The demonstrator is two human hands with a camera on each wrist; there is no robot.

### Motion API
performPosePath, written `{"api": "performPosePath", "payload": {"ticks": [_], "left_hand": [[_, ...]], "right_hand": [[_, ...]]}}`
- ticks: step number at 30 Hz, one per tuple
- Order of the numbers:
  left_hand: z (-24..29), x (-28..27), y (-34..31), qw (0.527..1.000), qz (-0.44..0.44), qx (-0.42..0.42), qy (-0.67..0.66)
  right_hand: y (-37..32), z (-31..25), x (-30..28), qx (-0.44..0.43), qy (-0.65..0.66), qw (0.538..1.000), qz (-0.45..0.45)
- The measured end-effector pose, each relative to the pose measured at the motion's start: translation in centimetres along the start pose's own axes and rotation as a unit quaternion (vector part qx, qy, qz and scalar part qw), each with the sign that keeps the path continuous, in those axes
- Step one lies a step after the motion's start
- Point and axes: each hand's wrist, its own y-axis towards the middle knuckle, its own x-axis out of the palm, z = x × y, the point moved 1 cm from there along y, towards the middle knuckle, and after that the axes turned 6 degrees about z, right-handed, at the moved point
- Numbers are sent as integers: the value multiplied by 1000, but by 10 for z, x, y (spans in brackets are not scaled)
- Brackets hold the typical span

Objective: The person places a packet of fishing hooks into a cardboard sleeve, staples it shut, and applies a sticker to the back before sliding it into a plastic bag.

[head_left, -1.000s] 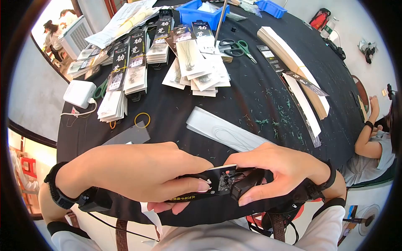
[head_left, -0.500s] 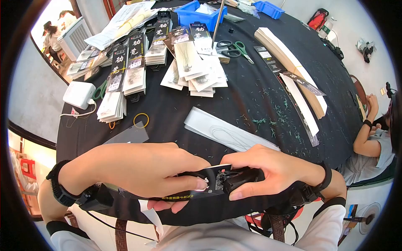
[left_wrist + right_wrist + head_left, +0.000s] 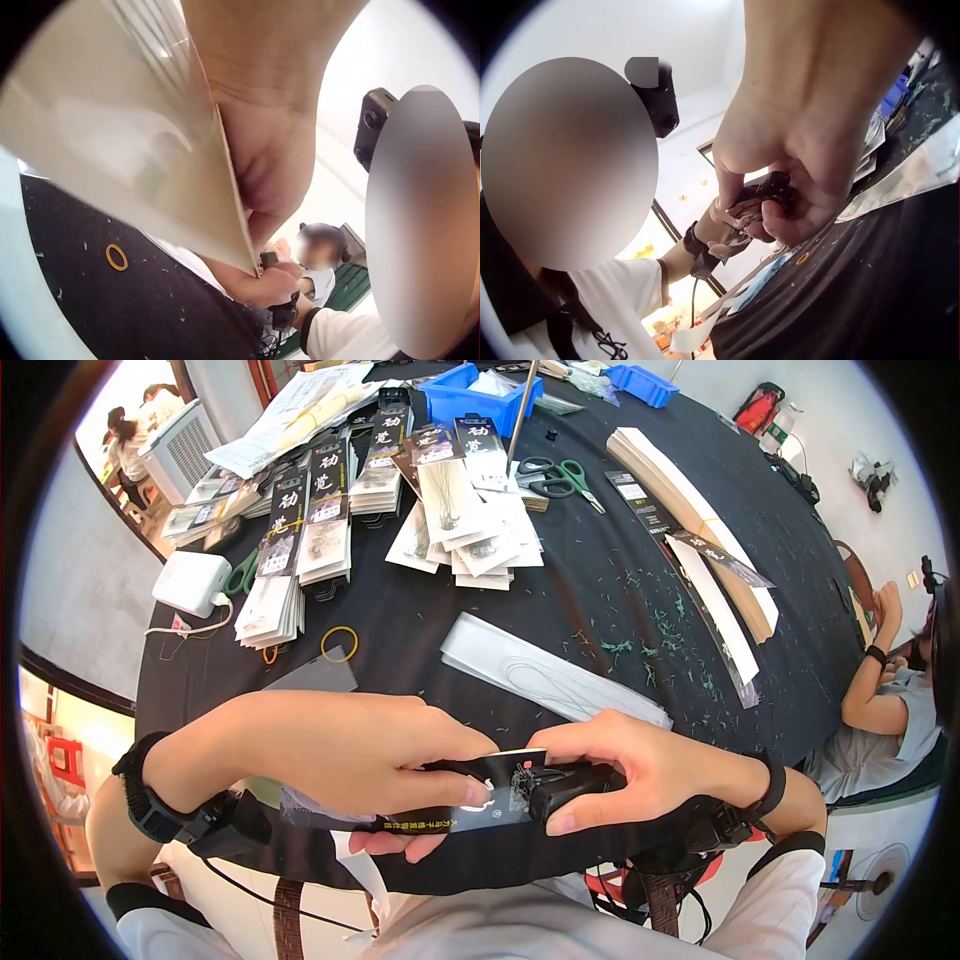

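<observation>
My left hand (image 3: 400, 770) grips a long black printed package (image 3: 492, 812) close to the table's near edge, thumb on top. In the left wrist view its pale backing card (image 3: 127, 165) lies inside clear plastic. My right hand (image 3: 645, 765) holds a small black stapler (image 3: 570, 790) against the package's right end, between thumb and fingers. The stapler (image 3: 769, 189) also shows in the right wrist view, partly behind the fingers. Just beyond my hands, clear sleeves (image 3: 555, 670) with coiled line lie on the black tablecloth.
Banded stacks of labelled packets (image 3: 285, 550) and a loose pile (image 3: 470, 530) stand beyond my hands. A blue bin (image 3: 470, 400), green-handled scissors (image 3: 575, 480), long white cards (image 3: 690, 520), a white charger (image 3: 190, 582) and a rubber band (image 3: 340, 644) lie around. Another person (image 3: 890, 710) sits at right.
My right hand has shifted slightly left with the stapler, which now lies more level at the package's end. The left hand keeps its grip on the package, more of whose print shows.
</observation>
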Motion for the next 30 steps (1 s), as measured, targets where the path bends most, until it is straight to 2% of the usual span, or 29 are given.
{"api": "performPosePath", "payload": {"ticks": [9, 11, 15, 21, 22, 24, 25, 26, 27, 28, 30], "left_hand": [[3, 4, -1, 1000, -4, 9, 19], [1, 4, -1, 1000, 0, 15, 24], [-2, 5, 2, 998, 7, 42, 56], [5, 2, 2, 998, 11, -21, 58], [5, 2, 2, 998, 12, -21, 59], [6, -1, -1, 994, 84, -3, 75], [12, -6, -7, 923, 170, 116, 325], [15, -6, -14, 909, 240, 64, 334], [18, -4, -14, 807, 383, 205, 400], [23, 0, -16, 660, 504, 335, 445], [38, 11, -33, 475, 550, 440, 528]], "right_hand": [[-4, -2, -1, -23, -26, 999, -35], [-4, 2, 3, -57, -6, 998, -2], [-4, 1, 4, -54, -10, 998, -4], [-2, 5, 8, -13, -16, 1000, 1], [-1, 4, 11, 11, 35, 999, 17], [-2, 3, 12, 34, 84, 995, 33], [-2, 3, 10, 42, 106, 992, 50], [-3, 3, 9, 49, 127, 988, 66], [-3, 2, 8, 5, 143, 986, 87], [-5, -6, 5, 2, 142, 984, 105], [-5, -9, 2, -28, 181, 971, 153]]}}
